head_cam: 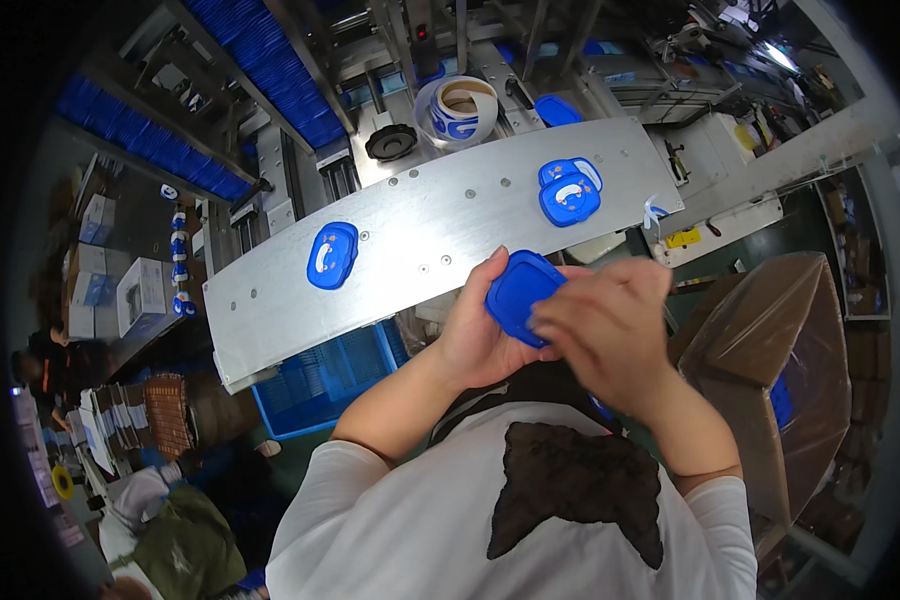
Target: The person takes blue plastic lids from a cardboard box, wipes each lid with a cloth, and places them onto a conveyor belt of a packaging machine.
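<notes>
My left hand (469,334) holds a plain blue plastic flip-top lid (521,291), its thumb along one edge and the fingers beneath. Over the lid's right side, my right hand (611,337) is blurred by motion. Its bent fingertips are at the lid's lower right edge, and whether they grip it is unclear. Both hands are just in front of a metal plate (412,217). One blue lid with a cartoon label (333,256) lies on the plate's left part. A small group of overlapping blue lids (570,199) lies toward its right end.
Behind the plate stand a roll of printed labels (459,105), a black knob (391,142) and racks of stacked blue lids (270,64). A blue plastic crate (326,386) is below left. A plastic-lined cardboard box (750,390) stands right. Other people are at the left.
</notes>
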A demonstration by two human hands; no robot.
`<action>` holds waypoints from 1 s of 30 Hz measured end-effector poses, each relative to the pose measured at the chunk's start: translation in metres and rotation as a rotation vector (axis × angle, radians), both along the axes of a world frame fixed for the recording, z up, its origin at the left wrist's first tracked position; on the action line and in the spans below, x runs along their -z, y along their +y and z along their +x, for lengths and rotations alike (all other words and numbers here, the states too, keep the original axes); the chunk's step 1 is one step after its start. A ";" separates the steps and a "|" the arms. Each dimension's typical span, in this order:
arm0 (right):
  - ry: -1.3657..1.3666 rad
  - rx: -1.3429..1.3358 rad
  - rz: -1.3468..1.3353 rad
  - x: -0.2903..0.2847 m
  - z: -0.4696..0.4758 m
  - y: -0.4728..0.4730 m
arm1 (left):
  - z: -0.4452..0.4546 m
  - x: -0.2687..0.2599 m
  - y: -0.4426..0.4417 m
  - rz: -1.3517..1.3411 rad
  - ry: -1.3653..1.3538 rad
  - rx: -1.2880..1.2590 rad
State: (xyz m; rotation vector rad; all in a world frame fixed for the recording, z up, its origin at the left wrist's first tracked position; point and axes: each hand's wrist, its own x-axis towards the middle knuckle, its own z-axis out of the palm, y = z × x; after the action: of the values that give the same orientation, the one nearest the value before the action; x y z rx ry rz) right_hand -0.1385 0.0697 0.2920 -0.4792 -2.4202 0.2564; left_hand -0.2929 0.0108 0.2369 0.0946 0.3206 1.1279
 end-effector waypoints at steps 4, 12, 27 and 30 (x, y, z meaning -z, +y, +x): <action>-0.054 0.019 0.051 0.010 -0.009 -0.005 | 0.004 -0.003 -0.003 -0.009 0.122 0.009; -0.002 0.041 0.060 0.009 -0.002 -0.007 | 0.005 -0.008 -0.006 -0.054 0.138 -0.001; -0.031 -0.010 -0.107 0.020 0.001 -0.013 | 0.012 0.006 -0.002 0.239 0.234 -0.184; 0.028 -0.009 -0.341 0.017 0.002 -0.010 | 0.021 0.016 0.001 0.555 0.632 -0.490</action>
State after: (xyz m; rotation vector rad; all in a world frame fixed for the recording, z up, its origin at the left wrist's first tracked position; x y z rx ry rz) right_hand -0.1363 0.0601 0.2754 -0.6096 -2.3591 0.6810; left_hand -0.2721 0.0115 0.2206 0.9154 0.6027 1.6386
